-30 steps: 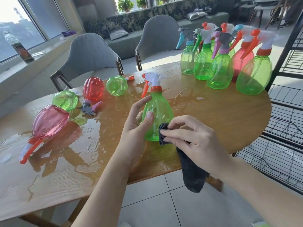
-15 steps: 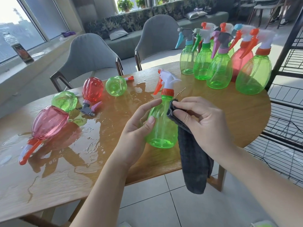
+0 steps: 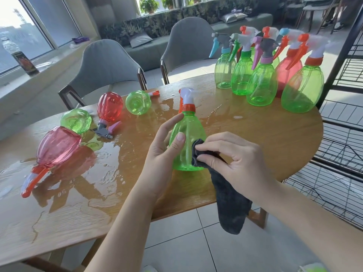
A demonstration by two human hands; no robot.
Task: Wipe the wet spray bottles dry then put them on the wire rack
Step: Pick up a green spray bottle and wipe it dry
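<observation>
The drying step is in hand: the left hand (image 3: 167,148) grips the upright green translucent plastic spray bottle with an orange collar (image 3: 187,140) above the wet wooden desk (image 3: 255,138), while the right hand (image 3: 235,161) pinches a dark grey cloth (image 3: 229,199) against its lower side. Next, I judge, comes carrying it to the black wire rack (image 3: 341,146), which is cut off at the right edge

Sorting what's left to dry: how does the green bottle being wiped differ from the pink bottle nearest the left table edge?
The green bottle stands upright, held by the left hand; the pink bottle lies on its side, untouched. The right hand presses a dark cloth to the green one; the pink one lies in a puddle. Both have orange triggers.
</observation>
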